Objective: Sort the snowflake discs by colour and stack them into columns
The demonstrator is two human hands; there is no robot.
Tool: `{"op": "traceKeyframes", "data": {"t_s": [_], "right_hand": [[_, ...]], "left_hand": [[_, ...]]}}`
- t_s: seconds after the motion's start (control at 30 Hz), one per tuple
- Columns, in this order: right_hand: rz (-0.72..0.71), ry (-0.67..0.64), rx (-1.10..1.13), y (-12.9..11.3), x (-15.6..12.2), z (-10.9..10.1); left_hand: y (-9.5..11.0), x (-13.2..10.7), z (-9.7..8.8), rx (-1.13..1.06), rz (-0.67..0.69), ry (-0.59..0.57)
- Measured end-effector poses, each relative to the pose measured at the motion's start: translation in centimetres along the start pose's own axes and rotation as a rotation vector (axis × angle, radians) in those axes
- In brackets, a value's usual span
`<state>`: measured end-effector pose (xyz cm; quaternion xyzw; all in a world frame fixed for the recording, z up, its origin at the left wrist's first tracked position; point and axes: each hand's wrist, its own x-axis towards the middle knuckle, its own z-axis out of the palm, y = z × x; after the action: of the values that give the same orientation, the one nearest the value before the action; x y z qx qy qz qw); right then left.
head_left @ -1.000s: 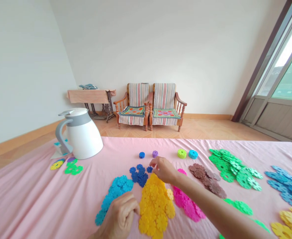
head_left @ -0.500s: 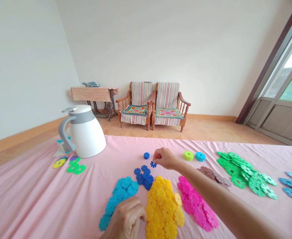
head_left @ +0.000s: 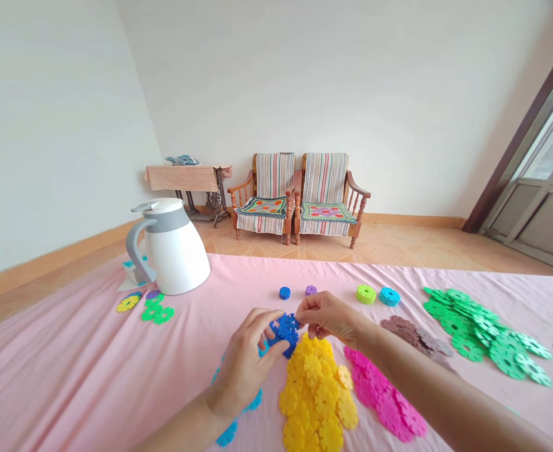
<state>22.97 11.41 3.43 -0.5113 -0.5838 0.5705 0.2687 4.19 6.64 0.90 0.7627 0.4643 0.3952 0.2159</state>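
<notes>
Dark blue notched plastic snowflake discs point(head_left: 285, 328) lie in a small pile at the middle, partly hidden by both hands. My left hand point(head_left: 250, 355) reaches over the light blue discs point(head_left: 253, 400), thumb and forefinger apart at the left side of the dark blue ones. From the right, my right hand point(head_left: 329, 318) pinches a dark blue snowflake disc at the pile's edge, its fingertips partly covering it. Just in front is a heap of yellow discs point(head_left: 316, 389). Behind the hands stand a short dark blue stack point(head_left: 284, 293) and a purple stack point(head_left: 311, 290).
Pink discs point(head_left: 384, 395), brown discs point(head_left: 410, 336) and green discs point(head_left: 483, 333) lie to the right. A lime stack point(head_left: 365, 294) and a light blue stack point(head_left: 390, 296) stand farther back. At left, a white jug point(head_left: 177, 260) stands behind joined green discs point(head_left: 157, 311) on the pink cloth point(head_left: 69, 376).
My left hand has moved up and forward from beside the yellow heap to the dark blue discs, its fingers opening. My right hand has come nearer, and the purple stack now shows behind it.
</notes>
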Motion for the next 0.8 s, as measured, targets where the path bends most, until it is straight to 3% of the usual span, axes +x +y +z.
{"op": "traceKeyframes", "data": {"t_s": [0.2,0.4,0.57,0.7,0.8], "right_hand": [[0.027,0.038,0.120,1.2,-2.1,0.0],[-0.037,0.130,0.057,2.2,-2.6,-0.3],[-0.159,0.291,-0.056,3.9,-3.3,-2.1],[-0.192,0.321,-0.125,5.7,-3.9,-3.2],[-0.203,0.318,-0.152,6.5,-4.5,-3.2]], "left_hand": [[1.6,1.4,1.6,0.007,0.073,-0.066],[1.3,2.2,2.1,0.069,0.087,-0.083],[-1.6,6.8,1.4,0.107,-0.064,0.073],[-4.6,10.1,1.7,0.201,-0.081,0.043],[-6.2,11.2,2.4,0.243,-0.071,0.009]]}}
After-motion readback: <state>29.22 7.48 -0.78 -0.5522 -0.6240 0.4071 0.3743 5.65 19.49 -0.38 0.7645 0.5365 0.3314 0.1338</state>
